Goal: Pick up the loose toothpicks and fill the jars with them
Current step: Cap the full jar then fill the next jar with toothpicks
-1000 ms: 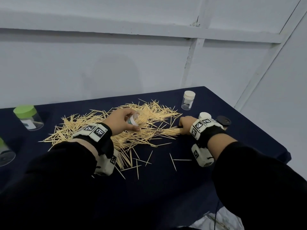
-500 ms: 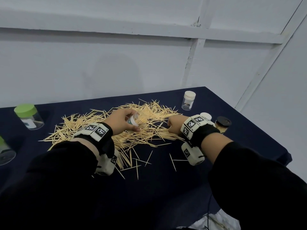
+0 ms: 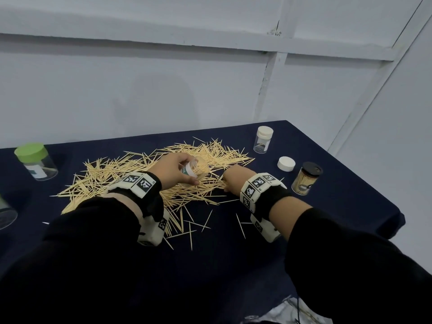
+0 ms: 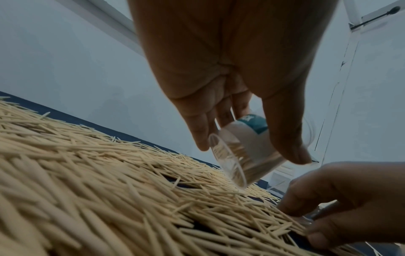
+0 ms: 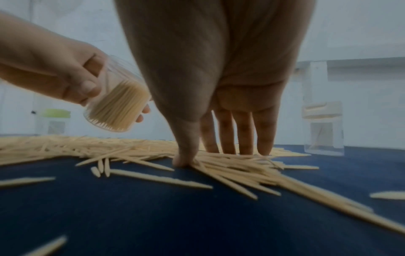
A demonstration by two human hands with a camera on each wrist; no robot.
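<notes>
Loose toothpicks (image 3: 131, 181) lie in a wide heap on the dark blue cloth (image 3: 233, 258). My left hand (image 3: 184, 174) grips a small clear jar (image 3: 195, 170) with a white and teal label, tilted just above the heap. The right wrist view shows this jar (image 5: 118, 107) packed with toothpicks. My right hand (image 3: 228, 183) is down at the heap's right edge. Its thumb and fingertips (image 5: 245, 150) pinch a bunch of toothpicks (image 5: 236, 166) against the cloth. The left wrist view shows the jar (image 4: 241, 152) above the right hand (image 4: 317, 221).
A green-lidded jar (image 3: 35, 163) stands far left, with another jar (image 3: 5, 213) at the left edge. To the right are a white-lidded jar (image 3: 263, 140), a loose white lid (image 3: 286, 163) and a black-lidded jar of toothpicks (image 3: 306, 178). The table's right edge (image 3: 395, 220) is close.
My right hand has slid left along the cloth into the heap's right edge, uncovering the white lid and black-lidded jar. My left hand has kept the jar in place.
</notes>
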